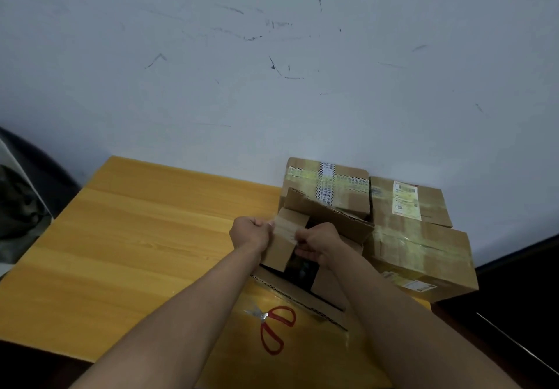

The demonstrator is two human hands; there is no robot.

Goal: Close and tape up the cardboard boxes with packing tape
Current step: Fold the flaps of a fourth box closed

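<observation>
Over the open box [302,264], pinched a flap [286,237] with left hand [249,233] and right hand [316,243] fingers, apparently to fold it shut.

Table [127,237]: yellow-orange wood grain.
Open box [328,222]: plain brown cardboard, dark inside.
Sealed boxes [423,246]: brown, glossy yellowish tape bands.
Scissors [273,328]: red handles, silver blades.
Wall [272,56]: pale grey-blue, dark scuffs.

An open box [305,255] is set on the table [136,237], and both hands [251,233] [317,245] are held over it. Three taped boxes [420,246] are packed behind and right of it, against the wall [272,56]. Scissors [272,326] are laid in front of it.
</observation>
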